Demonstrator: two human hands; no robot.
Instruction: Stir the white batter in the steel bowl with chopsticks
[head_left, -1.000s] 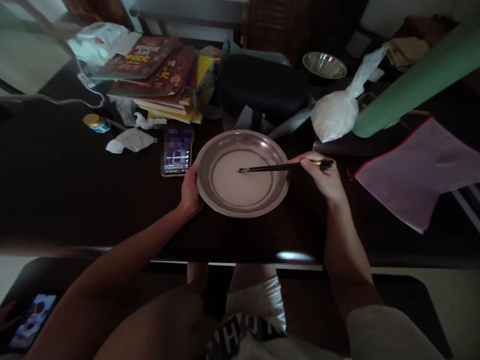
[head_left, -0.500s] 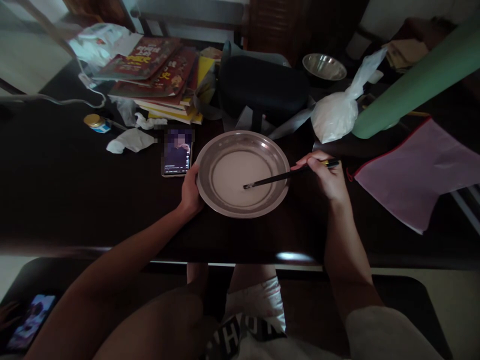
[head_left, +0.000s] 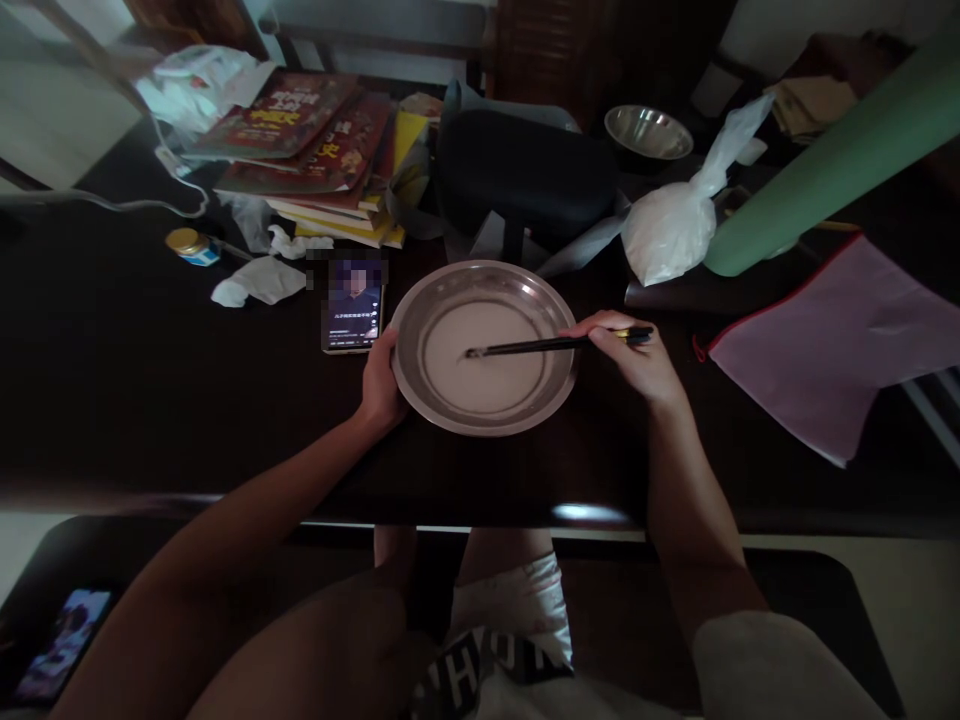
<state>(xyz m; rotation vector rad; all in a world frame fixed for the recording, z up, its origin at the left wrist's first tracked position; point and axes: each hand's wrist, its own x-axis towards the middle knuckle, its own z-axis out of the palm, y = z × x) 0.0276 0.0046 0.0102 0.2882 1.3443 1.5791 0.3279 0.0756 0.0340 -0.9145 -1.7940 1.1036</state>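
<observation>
A round metal pan (head_left: 420,390) holding a pale whitish liquid sits on the dark table (head_left: 150,400) in front of me. My left hand (head_left: 380,385) grips the pan's left rim. My right hand (head_left: 630,360) holds a pair of dark chopsticks (head_left: 540,346) nearly level, and their tips rest in the liquid left of the pan's middle.
A lit phone (head_left: 352,312) lies just left of the pan. Behind are stacked books (head_left: 315,150), a black case (head_left: 525,170), a tied white plastic bag (head_left: 675,225), a steel bowl (head_left: 649,132), a green roll (head_left: 825,160), a pink cloth (head_left: 832,345), crumpled tissues (head_left: 259,280) and a small jar (head_left: 191,245).
The chopstick tips swept from the pan's middle toward the lower right, then back to left of centre. My left hand and the pan stayed put.
</observation>
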